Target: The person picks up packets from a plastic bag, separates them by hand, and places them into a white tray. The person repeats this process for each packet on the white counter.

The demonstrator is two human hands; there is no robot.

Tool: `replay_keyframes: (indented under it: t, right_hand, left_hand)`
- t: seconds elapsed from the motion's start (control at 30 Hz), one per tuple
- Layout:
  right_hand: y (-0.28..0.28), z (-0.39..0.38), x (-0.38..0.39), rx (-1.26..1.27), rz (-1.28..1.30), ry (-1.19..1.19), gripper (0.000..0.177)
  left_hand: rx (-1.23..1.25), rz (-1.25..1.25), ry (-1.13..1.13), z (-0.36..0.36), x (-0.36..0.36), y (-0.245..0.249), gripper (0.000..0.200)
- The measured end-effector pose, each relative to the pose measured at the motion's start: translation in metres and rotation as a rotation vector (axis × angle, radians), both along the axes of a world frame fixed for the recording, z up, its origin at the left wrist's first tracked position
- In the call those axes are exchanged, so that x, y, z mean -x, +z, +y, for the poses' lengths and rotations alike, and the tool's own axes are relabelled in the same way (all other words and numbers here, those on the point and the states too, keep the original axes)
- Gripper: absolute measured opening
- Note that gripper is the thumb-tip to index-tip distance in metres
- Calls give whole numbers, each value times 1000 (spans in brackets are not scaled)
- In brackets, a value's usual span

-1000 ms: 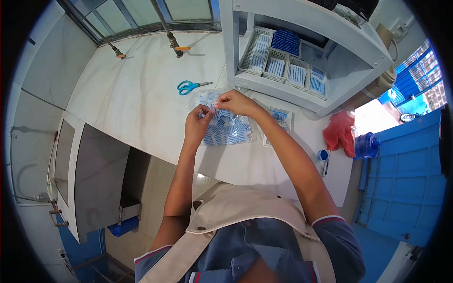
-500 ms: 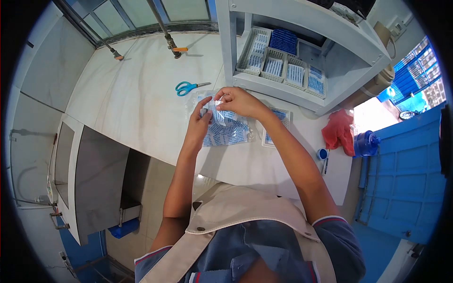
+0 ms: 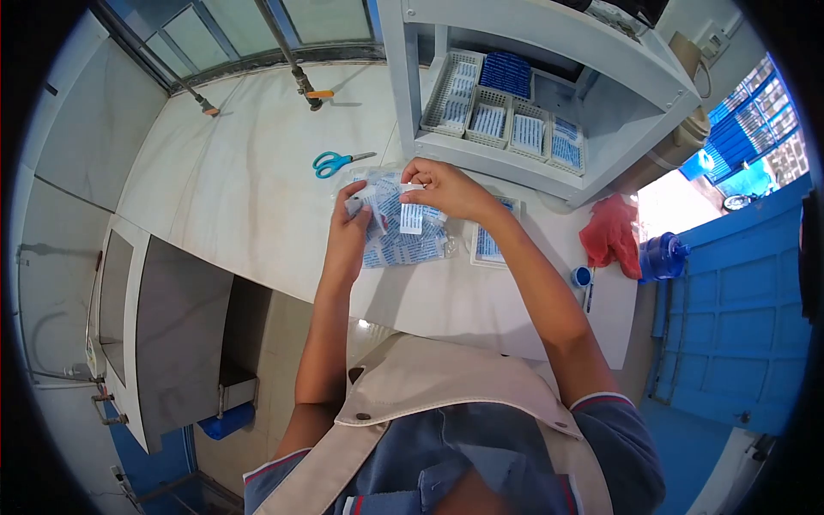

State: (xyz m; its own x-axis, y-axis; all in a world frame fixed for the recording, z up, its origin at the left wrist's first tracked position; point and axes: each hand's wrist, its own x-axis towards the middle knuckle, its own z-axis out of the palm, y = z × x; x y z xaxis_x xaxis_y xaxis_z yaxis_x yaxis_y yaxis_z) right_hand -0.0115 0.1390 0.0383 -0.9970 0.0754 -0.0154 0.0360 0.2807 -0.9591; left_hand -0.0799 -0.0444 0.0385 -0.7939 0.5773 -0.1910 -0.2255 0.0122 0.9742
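A small white packet with printed lines [image 3: 412,220] hangs from my right hand [image 3: 445,190], pinched between thumb and fingers. My left hand [image 3: 346,227] is closed on another small white packet [image 3: 375,223], partly covered by the thumb. Both hands are above a clear plastic bag [image 3: 408,251] full of similar white packets with blue print. Just beyond my left hand, scissors with turquoise handles [image 3: 333,163] lie on the white counter. A white basket of blue-printed packets [image 3: 489,246] stands beside the bag, partly hidden by my right forearm.
On a white shelf unit [image 3: 549,184] at the back sit several baskets of packets [image 3: 526,133] and a dark blue bundle [image 3: 506,73]. To the right are a red cloth [image 3: 609,232], a blue-topped small container [image 3: 581,276], a pen [image 3: 589,298] and a blue water jug [image 3: 663,257].
My hands have moved slightly apart. The packet in my right hand now hangs upright in plain view, and the one in my left hand shows more. The whole view has shifted a little.
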Motion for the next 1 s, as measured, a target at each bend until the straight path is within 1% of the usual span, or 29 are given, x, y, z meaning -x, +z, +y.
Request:
replay_keyframes:
  t: [0.03, 0.07, 0.1, 0.13, 0.17, 0.2, 0.23, 0.3, 0.33, 0.37, 0.4, 0.43, 0.47, 0.5, 0.53, 0.6, 0.63, 0.67, 0.7, 0.77, 0.83, 0.9, 0.93, 1.0]
  right_hand:
    - [-1, -1, 0, 3, -1, 4, 22]
    - [-2, -3, 1, 148, 8, 41, 19]
    - [-1, -4, 3, 292, 18, 78, 17]
    - [-1, -6, 3, 289, 20, 80, 17]
    - [-2, -9, 2, 334, 35, 59, 16]
    - [-5, -12, 0, 380, 49, 37, 15]
    - [-9, -15, 0, 380, 49, 33, 15]
    - [-16, -22, 0, 283, 163, -9, 19]
    - [-17, -24, -1, 285, 162, -8, 19]
    - [-18, -25, -2, 162, 176, -48, 18]
    - [-14, -27, -3, 37, 191, -88, 17]
    - [-9, -28, -4, 36, 192, -87, 17]
    - [-4, -29, -6, -3, 158, -125, 16]
    - [1, -30, -7, -41, 126, -165, 16]
    - [-2, -31, -7, -41, 126, -166, 16]
    - [-4, -32, -5, -36, 281, -224, 15]
    - [-3, -31, -7, -37, 280, -223, 15]
    - [-1, -28, -9, 0, 213, -220, 17]
    - [1, -25, -11, 38, 145, -217, 19]
    - [-9, -21, -11, 55, 151, -198, 19]
    - [-11, -22, -10, 74, 157, -181, 20]
    - [-14, -29, -10, -414, 414, -283, 21]
    - [-7, -37, -13, -414, 412, -280, 21]
    - [4, -60, -22, -698, 207, -118, 25]
  left_hand:
    - [-101, -141, -70, 0, -3, 1, 34]
    - [-204, -279, -138, 0, -3, 2, 34]
    - [-260, -358, -201, 2, 3, -5, 30]
    - [-263, -355, -201, 3, 4, -12, 30]
    - [-359, -491, -172, 5, 3, -20, 29]
    - [-454, -628, -145, 9, -2, -16, 28]
    - [-428, -692, -104, 12, -8, -9, 28]
    - [-425, -687, -151, 13, -10, -7, 28]
    - [-426, -682, -195, 13, -10, -7, 27]
    - [-425, -683, -193, 13, -13, -8, 27]
    - [-322, -543, -205, 12, -16, -9, 24]
    - [-218, -404, -214, 11, -17, -10, 22]
    - [-217, -404, -213, 9, -17, -12, 22]
    - [-237, -399, -267, 8, -15, -14, 24]
    - [-257, -393, -322, 6, -13, -16, 28]
    - [-292, -409, -326, 5, -11, -16, 29]
    - [-327, -425, -326, 4, -9, -15, 31]
    - [-328, -424, -324, 2, -7, -14, 31]
    - [-333, -403, -291, 1, -5, -12, 32]
    - [-339, -384, -258, 0, -5, -11, 34]
    - [-343, -305, -60, 1, -9, -13, 41]
    - [-331, -299, -38, 0, -13, -23, 40]
    - [-320, -290, -16, 0, -15, -28, 39]
    - [-332, -316, 40, 5, -29, -39, 39]
